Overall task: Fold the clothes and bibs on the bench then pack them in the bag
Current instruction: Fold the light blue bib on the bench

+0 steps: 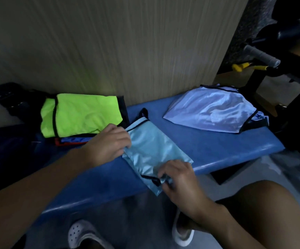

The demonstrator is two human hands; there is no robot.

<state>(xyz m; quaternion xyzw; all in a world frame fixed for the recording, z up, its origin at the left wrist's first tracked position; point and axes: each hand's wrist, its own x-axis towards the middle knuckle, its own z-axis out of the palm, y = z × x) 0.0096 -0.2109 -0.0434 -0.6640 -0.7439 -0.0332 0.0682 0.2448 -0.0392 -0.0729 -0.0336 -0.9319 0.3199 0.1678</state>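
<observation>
Head view: left hand [109, 142] grips the left edge of the light blue bib [152, 148] with curled fingers; right hand [179, 182] pinches its near, black-trimmed end. Bib lies folded mid-frame on the blue bench [217, 146].

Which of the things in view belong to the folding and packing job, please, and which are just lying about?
Job: light blue bib, gripped by the left hand and right hand; unfolded pale bib; folded green bib on its pile; bench.
Lying about: grey handle; yellow part; white shoes.
</observation>
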